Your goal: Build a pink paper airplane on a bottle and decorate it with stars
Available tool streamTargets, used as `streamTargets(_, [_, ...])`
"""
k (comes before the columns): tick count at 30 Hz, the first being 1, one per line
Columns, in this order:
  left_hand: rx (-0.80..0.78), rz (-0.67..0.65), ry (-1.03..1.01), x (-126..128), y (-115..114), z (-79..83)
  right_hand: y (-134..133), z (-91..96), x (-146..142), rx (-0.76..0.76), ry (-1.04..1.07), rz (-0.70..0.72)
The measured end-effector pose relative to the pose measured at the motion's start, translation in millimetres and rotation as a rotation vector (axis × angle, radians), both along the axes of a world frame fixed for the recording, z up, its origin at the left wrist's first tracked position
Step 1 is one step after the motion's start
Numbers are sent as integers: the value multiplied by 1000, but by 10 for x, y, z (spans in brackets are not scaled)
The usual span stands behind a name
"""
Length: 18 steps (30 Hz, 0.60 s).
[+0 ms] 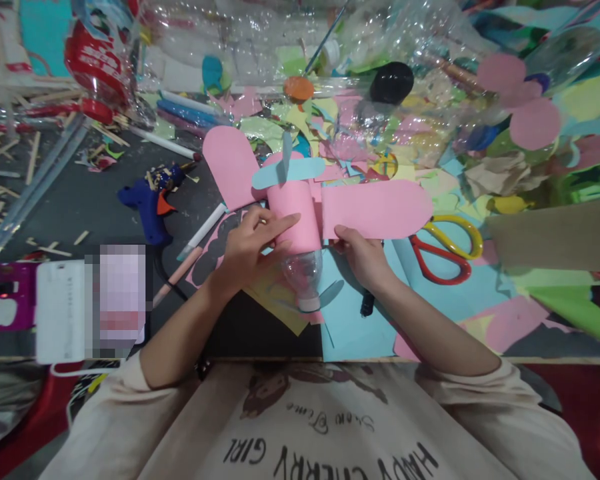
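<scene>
A clear plastic bottle wrapped in pink paper (pixel 294 217) lies in the middle of the table, its clear neck end (pixel 304 277) towards me. Two long rounded pink paper pieces stick out from it like wings, one to the left (pixel 230 163) and one to the right (pixel 377 208). A light blue paper strip (pixel 287 172) crosses its far end. My left hand (pixel 247 250) rests on the pink wrap with fingers stretched along it. My right hand (pixel 363 253) pinches the lower edge of the right pink piece.
A blue glue gun (pixel 150 200) lies to the left, with pencils (pixel 193 250) beside it. Red-and-yellow scissors (pixel 447 243) sit right of my right hand. Paper scraps, clear bottles, glue sticks and wooden sticks cover the far side. A white phone (pixel 60 310) lies near left.
</scene>
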<state>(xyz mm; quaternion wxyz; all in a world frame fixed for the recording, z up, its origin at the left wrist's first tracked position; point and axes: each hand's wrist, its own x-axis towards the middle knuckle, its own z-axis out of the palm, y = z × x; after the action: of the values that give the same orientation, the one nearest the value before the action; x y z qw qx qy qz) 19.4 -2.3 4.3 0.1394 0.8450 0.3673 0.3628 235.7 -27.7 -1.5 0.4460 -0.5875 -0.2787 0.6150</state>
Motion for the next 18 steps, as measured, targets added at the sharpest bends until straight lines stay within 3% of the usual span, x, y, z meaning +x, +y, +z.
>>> streamTargets(7, [-14, -24, 55, -33, 26, -7, 56, 79, 58, -108, 5, 66])
streamTargets(12, [-53, -30, 105, -58, 22, -1, 49, 52, 72, -20, 25, 108])
streamTargets(18, [-132, -27, 167, -58, 11, -7, 29, 40, 22, -4, 47, 38])
